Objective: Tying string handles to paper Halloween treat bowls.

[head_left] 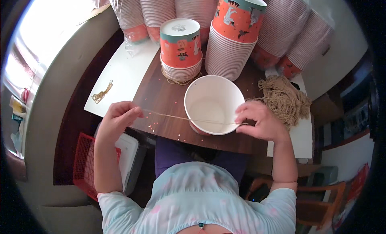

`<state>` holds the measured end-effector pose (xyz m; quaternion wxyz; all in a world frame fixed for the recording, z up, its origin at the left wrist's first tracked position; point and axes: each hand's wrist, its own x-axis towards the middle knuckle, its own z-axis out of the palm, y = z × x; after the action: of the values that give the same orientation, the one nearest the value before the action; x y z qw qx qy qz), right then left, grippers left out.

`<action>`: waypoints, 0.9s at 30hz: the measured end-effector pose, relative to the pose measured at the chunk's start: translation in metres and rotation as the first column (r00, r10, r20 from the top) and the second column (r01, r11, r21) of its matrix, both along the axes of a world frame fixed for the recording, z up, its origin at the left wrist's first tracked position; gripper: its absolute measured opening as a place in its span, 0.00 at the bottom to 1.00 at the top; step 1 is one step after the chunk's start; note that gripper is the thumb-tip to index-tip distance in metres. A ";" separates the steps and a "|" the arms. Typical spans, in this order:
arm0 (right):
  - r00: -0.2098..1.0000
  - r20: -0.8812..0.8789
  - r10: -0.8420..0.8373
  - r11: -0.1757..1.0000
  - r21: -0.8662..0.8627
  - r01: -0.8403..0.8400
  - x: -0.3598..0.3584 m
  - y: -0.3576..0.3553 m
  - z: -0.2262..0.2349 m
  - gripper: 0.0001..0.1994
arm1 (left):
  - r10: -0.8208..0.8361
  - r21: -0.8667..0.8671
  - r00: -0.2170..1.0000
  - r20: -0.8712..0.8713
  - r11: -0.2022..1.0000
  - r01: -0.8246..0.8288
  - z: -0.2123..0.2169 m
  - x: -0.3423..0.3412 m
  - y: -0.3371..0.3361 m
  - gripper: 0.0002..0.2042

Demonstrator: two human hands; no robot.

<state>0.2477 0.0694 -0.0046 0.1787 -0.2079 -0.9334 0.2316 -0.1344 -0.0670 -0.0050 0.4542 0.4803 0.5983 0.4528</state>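
Cord [173,116] taut between hands [116,118] [260,120], upturned bucket [181,55], illegible base print [179,27]

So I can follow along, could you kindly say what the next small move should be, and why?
I'd probably ease the right end of the string to the rim of the tub: the string spans the open mouth between the left hand and right hand, whose fingers are beside that rim.

The paper bucket [209,93] has a smooth, faintly glossy inner wall. The string [173,116] and the twine heap [283,99] look fibrous, rough and matt. The plastic film [283,22] is clear, shiny, crinkled; the tabletop [161,93] smooth, wood-grained; the basket [84,157] plastic; the blouse [197,189] matt cloth.
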 end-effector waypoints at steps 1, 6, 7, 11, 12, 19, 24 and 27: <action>1.000 0.002 0.007 1.000 0.001 -0.007 -0.004 -0.003 0.014 0.14 | -0.023 -0.014 0.999 0.040 1.000 0.023 0.008 0.015 0.005 0.13; 0.903 -0.415 -0.113 0.750 -0.632 -0.197 -0.066 -0.017 0.026 0.36 | -0.311 0.117 0.946 -0.097 0.940 0.321 0.048 0.102 0.055 0.12; 0.925 -0.368 -0.090 0.578 -0.776 -0.252 -0.077 -0.017 0.030 0.32 | -0.337 0.090 0.935 -0.109 0.934 0.347 0.051 0.108 0.062 0.13; 0.940 -0.275 -0.204 0.591 -0.800 -0.106 -0.080 -0.003 0.031 0.12 | -0.370 -0.092 0.886 0.281 0.908 0.408 0.037 0.096 0.082 0.11; 0.948 -0.191 -0.253 0.668 -0.743 0.029 -0.073 -0.003 0.035 0.07 | -0.349 -0.141 0.868 0.354 0.897 0.418 0.033 0.092 0.080 0.10; 0.957 -0.147 -0.249 0.766 -0.635 0.101 -0.059 0.004 0.020 0.06 | -0.288 -0.184 0.865 0.411 0.903 0.387 0.012 0.086 0.064 0.11; 0.944 -0.193 -0.266 0.854 -0.502 0.138 -0.062 0.000 0.017 0.07 | -0.240 -0.200 0.793 0.559 0.890 0.410 0.008 0.083 0.057 0.10; 0.938 -0.186 -0.291 0.851 -0.499 0.165 -0.063 -0.001 0.020 0.06 | -0.240 -0.194 0.845 0.478 0.909 0.368 0.010 0.082 0.051 0.12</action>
<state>0.1851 0.0688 0.0150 0.2668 -0.3238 -0.7851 0.4556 -0.0521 -0.0155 0.0053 0.7078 0.3849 0.4519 0.3829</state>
